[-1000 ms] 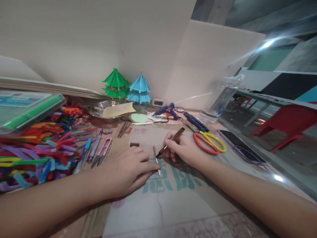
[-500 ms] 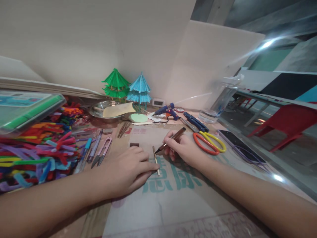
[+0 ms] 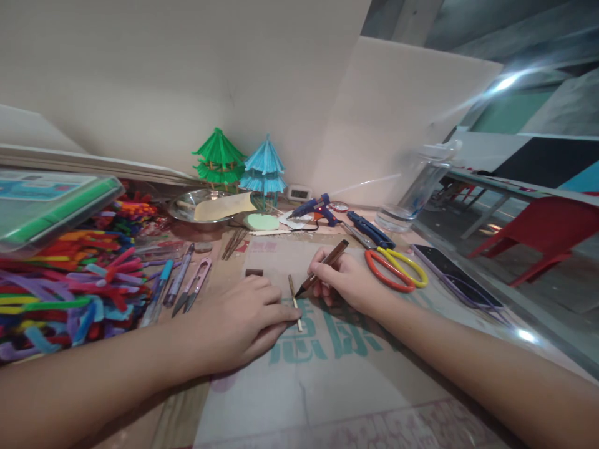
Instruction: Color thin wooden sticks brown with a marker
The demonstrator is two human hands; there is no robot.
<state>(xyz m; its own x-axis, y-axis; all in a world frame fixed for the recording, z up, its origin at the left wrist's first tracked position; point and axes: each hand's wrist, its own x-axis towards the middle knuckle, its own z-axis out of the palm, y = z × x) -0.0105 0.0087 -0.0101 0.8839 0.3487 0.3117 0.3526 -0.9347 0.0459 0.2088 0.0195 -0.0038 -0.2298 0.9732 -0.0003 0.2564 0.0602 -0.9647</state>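
A short thin wooden stick (image 3: 294, 299) lies on the printed cardboard, its upper part coloured brown and its lower end pale. My left hand (image 3: 248, 312) rests palm down beside it, the index fingertip pressing the stick's lower part and the other fingers curled. In a pen grip, my right hand (image 3: 339, 280) is closed round a brown marker (image 3: 330, 263). The marker's dark tip meets the stick near its middle. Beyond my left hand lies a brown marker cap (image 3: 254, 272).
Pipe cleaners (image 3: 84, 293) crowd the left, near pens and pink snips (image 3: 194, 284). Behind stand a metal bowl (image 3: 175, 209), green and blue paper-like trees (image 3: 264, 165) and a glue gun (image 3: 318, 209). Scissors (image 3: 390, 269), a phone (image 3: 456, 277) and a clear jug (image 3: 412, 193) are at right.
The marker tip has moved slightly down along the stick, toward my left fingertip. My left hand and the stick have stayed in place.
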